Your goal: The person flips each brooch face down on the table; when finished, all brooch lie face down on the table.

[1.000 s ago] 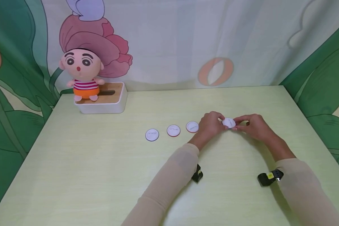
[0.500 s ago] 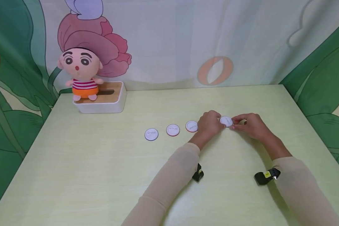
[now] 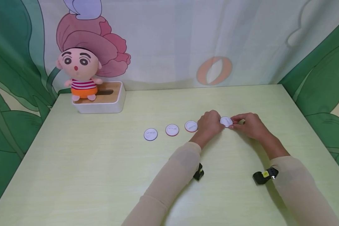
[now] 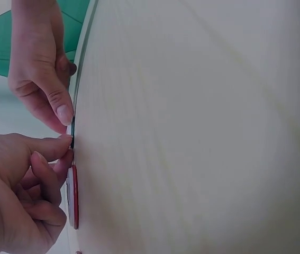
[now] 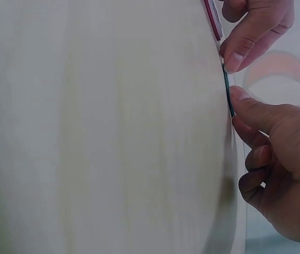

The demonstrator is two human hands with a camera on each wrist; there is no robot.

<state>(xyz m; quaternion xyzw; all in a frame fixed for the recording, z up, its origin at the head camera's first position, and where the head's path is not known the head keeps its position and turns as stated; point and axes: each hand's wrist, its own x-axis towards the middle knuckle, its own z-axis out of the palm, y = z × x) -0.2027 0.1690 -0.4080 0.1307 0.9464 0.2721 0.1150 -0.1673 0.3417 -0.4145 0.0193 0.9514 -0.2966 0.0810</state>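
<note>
My left hand (image 3: pixel 210 124) and right hand (image 3: pixel 249 125) pinch opposite edges of a round pin badge (image 3: pixel 226 121), which lies face down with its white back up. Its dark green rim (image 5: pixel 227 87) shows edge-on between both hands' fingertips in the right wrist view, at table level. To the left, in a slightly slanting row, lie three more badges: one with a red rim (image 3: pixel 191 126) right beside my left hand, another red-rimmed badge (image 3: pixel 172 130), and a dark-rimmed badge (image 3: pixel 150 134) at the far end. The pins on their backs are faintly visible.
A white box with a wooden slotted lid (image 3: pixel 115 92) stands at the table's back left corner. On it sits a plush doll (image 3: pixel 83 72) in a striped shirt. A printed curtain (image 3: pixel 164 47) hangs behind the pale table (image 3: pixel 87 163).
Both hands have shifted the held badge slightly to the left and it now lies flatter, in line with the row. In the last half second hardly anything has moved.
</note>
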